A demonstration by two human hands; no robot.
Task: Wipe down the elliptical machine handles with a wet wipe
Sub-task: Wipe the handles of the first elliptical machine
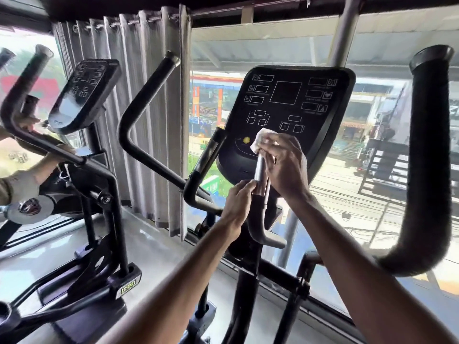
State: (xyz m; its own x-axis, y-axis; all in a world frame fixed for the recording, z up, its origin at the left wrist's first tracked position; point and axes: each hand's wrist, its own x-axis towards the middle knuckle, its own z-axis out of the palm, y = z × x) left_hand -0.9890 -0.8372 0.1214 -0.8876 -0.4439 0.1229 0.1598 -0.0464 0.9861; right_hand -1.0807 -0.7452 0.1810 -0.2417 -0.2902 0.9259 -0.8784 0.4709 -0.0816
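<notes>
Hands of one person meet on the inner fixed handle [260, 168] of an elliptical machine, a short upright bar with a silvery metal upper section and a dark lower section that bends away toward the machine's centre post. The handle stands just in front of the lower edge of the console [294, 100], a dark panel with white outlined boxes and a small yellow button near its lower left corner. The right hand [283, 167] is clenched around the top of the handle, grasping a white wet wipe [260, 139] that is bunched against the metal and sticks out above the fingers. The left hand [237, 202] grasps the same handle lower down, fingers curled round it where the metal meets the dark section, just beneath the right hand. A matching inner handle [206, 155] rises at the console's left edge. Two long swing arms flank the console: a smooth black one on the left [146, 100] and a thick foam-covered one on the right [429, 157], both untouched. Behind the machine a grey pleated curtain [139, 83] hangs beside a window [372, 145] showing a street; a second elliptical [83, 95] stands to the left.
</notes>
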